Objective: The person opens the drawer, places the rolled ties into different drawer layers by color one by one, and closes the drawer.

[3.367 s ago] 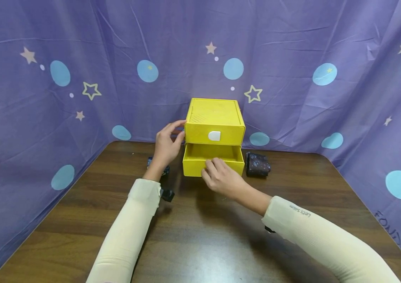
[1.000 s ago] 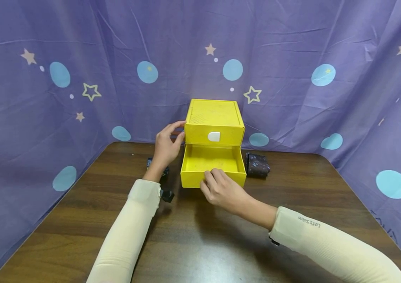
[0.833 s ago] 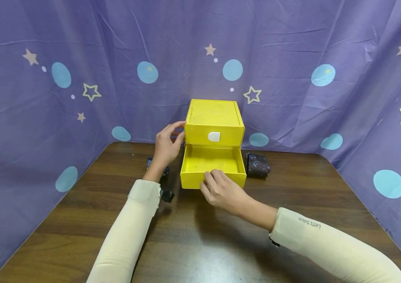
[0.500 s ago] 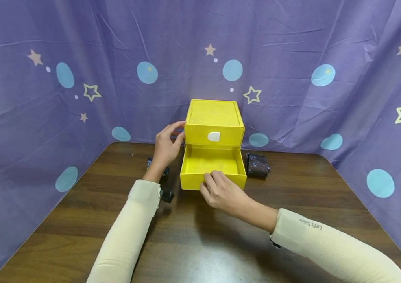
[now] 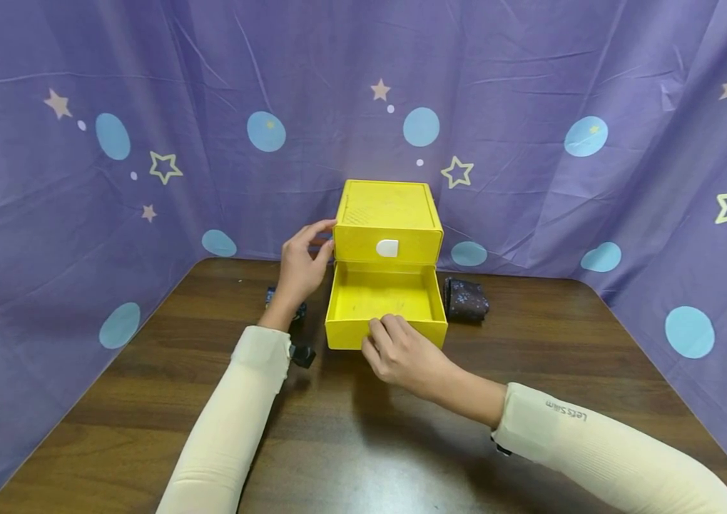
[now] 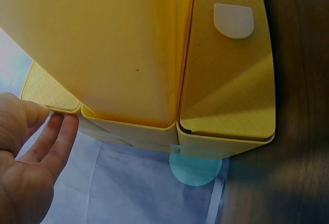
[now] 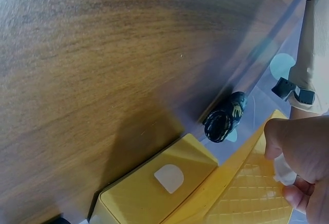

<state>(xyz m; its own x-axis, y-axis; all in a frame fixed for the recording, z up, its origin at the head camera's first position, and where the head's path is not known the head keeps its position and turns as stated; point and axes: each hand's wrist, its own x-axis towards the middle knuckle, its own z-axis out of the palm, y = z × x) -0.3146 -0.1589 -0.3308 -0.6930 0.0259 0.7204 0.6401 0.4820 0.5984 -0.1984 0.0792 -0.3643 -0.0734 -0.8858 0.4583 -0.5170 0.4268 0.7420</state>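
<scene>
A yellow drawer cabinet (image 5: 392, 203) stands at the back of the table with its middle drawer (image 5: 363, 334) pulled well out. No contents show in that drawer. My right hand (image 5: 402, 357) is at the drawer's front, and in the right wrist view its thumb and fingers pinch the white handle (image 7: 284, 170). At the cabinet's left front edge is my left hand (image 5: 304, 264), its fairly straight fingers (image 6: 57, 142) pressing against the side. The top drawer's white handle (image 5: 387, 248) faces me. Below, the bottom drawer (image 6: 231, 80) is pushed in.
A folded dark floral cloth (image 5: 466, 300) lies right of the cabinet. Another dark patterned cloth, rolled up (image 7: 224, 118), lies on the left, partly behind my left wrist in the head view. A purple curtain (image 5: 498, 64) hangs along the wooden table's (image 5: 530, 328) back and sides.
The middle drawer has slid farther out toward me, with my right hand moving back along with it at the handle. My left hand has stayed at the cabinet's side.
</scene>
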